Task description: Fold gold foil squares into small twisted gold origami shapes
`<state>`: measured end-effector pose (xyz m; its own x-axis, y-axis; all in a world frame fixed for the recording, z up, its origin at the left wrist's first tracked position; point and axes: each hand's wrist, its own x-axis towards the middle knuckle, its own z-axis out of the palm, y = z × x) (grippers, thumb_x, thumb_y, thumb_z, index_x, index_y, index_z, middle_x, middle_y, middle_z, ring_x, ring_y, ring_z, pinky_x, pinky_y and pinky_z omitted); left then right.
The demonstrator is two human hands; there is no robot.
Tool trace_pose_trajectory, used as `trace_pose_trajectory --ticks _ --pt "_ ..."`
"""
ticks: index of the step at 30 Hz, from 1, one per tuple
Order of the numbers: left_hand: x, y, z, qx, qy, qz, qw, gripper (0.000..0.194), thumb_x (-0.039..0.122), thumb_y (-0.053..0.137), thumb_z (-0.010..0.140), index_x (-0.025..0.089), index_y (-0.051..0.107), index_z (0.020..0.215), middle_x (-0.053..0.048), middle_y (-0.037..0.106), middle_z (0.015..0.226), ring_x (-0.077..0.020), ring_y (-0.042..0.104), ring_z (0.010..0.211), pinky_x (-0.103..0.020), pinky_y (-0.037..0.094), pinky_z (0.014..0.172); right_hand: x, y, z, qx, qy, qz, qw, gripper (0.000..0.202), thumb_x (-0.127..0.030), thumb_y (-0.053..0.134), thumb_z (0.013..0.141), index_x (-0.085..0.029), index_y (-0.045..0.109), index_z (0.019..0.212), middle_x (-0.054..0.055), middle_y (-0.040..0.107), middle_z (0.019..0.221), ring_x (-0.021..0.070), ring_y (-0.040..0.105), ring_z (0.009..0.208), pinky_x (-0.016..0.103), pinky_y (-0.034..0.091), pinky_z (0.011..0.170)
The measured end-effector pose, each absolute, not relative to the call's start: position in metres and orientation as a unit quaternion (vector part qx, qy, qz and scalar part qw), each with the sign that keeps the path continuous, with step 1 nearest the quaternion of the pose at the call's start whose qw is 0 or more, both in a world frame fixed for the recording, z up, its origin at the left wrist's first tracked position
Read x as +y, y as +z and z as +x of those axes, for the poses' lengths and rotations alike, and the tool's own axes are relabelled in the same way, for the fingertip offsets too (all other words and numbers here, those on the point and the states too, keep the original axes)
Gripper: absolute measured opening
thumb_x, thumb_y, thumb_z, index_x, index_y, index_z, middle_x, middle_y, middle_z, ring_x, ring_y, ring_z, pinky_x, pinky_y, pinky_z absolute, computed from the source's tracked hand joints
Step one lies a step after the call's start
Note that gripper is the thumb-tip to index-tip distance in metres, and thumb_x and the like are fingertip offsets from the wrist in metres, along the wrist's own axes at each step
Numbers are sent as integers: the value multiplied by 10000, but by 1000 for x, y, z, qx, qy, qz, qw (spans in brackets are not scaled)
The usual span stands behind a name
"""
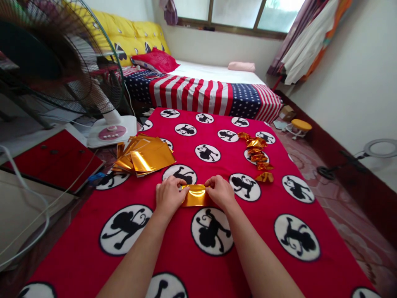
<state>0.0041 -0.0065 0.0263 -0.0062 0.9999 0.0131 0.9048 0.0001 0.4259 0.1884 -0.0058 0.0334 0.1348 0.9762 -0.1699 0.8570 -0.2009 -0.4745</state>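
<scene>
- The left hand (170, 194) is pinching the left end of a gold strip (196, 196) between thumb and curled fingers, with almost no gap at the tips.
- The right hand (221, 192) is mirroring it, closing thumb and fingers on the right end.
- The strip is lying between the hands, low over the cloth-covered worktop (254, 231), and it is spanning them crosswise with its long near edge facing the wearer.
- It is looking shiny and smooth, reflecting a pale highlight along its middle; whether it is one layer or several is not showing.
- By its look it is probably behaving like thin foil paper: light, slightly springy, rather slick, creasing and tearing easily. Both ends are offering the best hold, with a light pinch leaving the middle unmarked.
- Beyond the left hand, a fanned stack of gold sheets (151, 157) is resting on the cloth.
- Farther right, folded gold pieces (257, 153) are forming a loose row.
</scene>
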Motion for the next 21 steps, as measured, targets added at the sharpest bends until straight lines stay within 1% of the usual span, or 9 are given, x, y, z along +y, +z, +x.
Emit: trace_pose_trajectory --ticks 2,3,5,7,9,11,14,17,21 --pt "-7 28 6 696 154 686 148 173 401 636 795 291 731 889 -25 701 941 -230 620 950 -345 425 805 -5 34 190 -616 236 -739 136 203 -190 586 749 -283 739 846 -2 691 957 157 639 861 245 380 645" --pt "-7 29 8 699 152 684 143 186 421 635 794 289 731 881 -30 703 958 -235 618 962 -350 426 817 -5 35 189 -614 240 -740 134 186 -206 593 751 -278 741 838 1 694 953 159 641 856 246 377 640" --pt "-8 30 12 707 148 680 128 270 513 644 772 274 730 864 -48 702 996 -257 608 996 -370 426 842 -5 35 185 -611 233 -746 127 139 -321 625 765 -264 740 818 17 690 958 173 641 854 254 374 633" --pt "-9 30 16 713 145 677 113 379 603 654 731 253 727 857 -70 695 1020 -281 596 1023 -393 425 859 -7 35 179 -607 209 -757 124 237 -464 648 750 -251 728 817 32 673 968 193 637 861 264 376 635" --pt "-9 30 17 713 142 677 110 410 621 661 717 244 724 865 -78 691 1023 -288 592 1025 -401 425 861 -8 34 176 -605 190 -763 124 289 -512 660 729 -250 715 838 34 657 973 200 631 864 269 381 642" --pt "-8 29 15 709 139 681 118 368 584 668 729 253 724 879 -66 691 1020 -279 596 1016 -392 427 855 -9 33 176 -609 190 -760 123 238 -464 665 736 -261 713 852 25 652 975 188 627 858 266 383 650" --pt "-5 28 8 698 139 687 147 278 513 675 750 278 728 888 -34 696 1007 -257 607 1003 -368 432 837 -7 33 183 -619 216 -744 129 136 -306 652 744 -282 728 855 7 670 968 165 628 858 251 378 651" --pt "-3 28 2 689 142 689 172 211 444 678 759 294 733 896 -13 703 999 -234 623 976 -345 438 819 -5 33 191 -622 242 -732 136 221 -165 615 715 -278 742 855 -4 700 937 152 636 850 234 378 641" --pt "-2 28 -3 685 147 687 191 177 363 655 775 306 742 918 -4 714 988 -215 636 947 -320 444 796 -3 30 195 -625 249 -726 145 301 -106 567 692 -276 757 851 -11 729 898 153 649 833 228 382 632"
